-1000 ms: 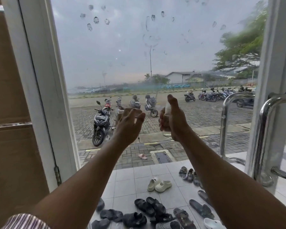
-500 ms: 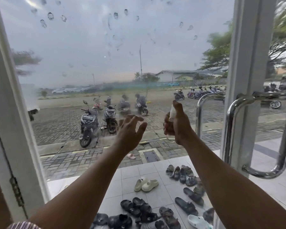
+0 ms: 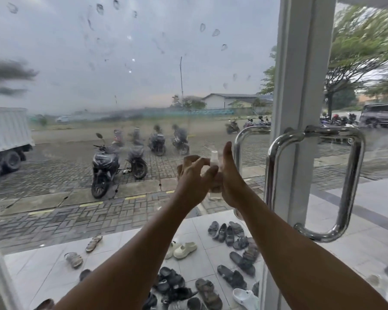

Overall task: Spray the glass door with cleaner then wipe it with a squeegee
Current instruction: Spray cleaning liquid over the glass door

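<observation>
Head view: both bare forearms reach forward to the glass door (image 3: 121, 74), and the hands meet just in front of the pane, left of the white frame (image 3: 300, 86). The right hand (image 3: 230, 182) holds a small clear bottle (image 3: 214, 158) upright. Its palm is against the bottle's side and its thumb stands straight up beside the white cap. The right fingers wrap round the far side, mostly hidden by the hand itself. The left hand (image 3: 193, 177) is right beside the bottle on its left, fingers bent. Its thumb lies against the bottle below the cap. The picture is blurred there, so I cannot tell whether the left fingers grip the bottle or only touch it.

The upper pane carries scattered drops and smears, and a misty band crosses it at the height of the far road. A chrome handle (image 3: 354, 175) is fixed to the frame on this side, right of the hands. A second handle (image 3: 238, 148) shows through the glass just behind the right thumb.

Through the door, shoes (image 3: 184, 249) and sandals lie on a pale tiled floor. Beyond them, motorbikes (image 3: 103, 166) stand on brick paving. A truck (image 3: 7, 130) is at the left edge and a tree (image 3: 356, 52) is at the upper right.
</observation>
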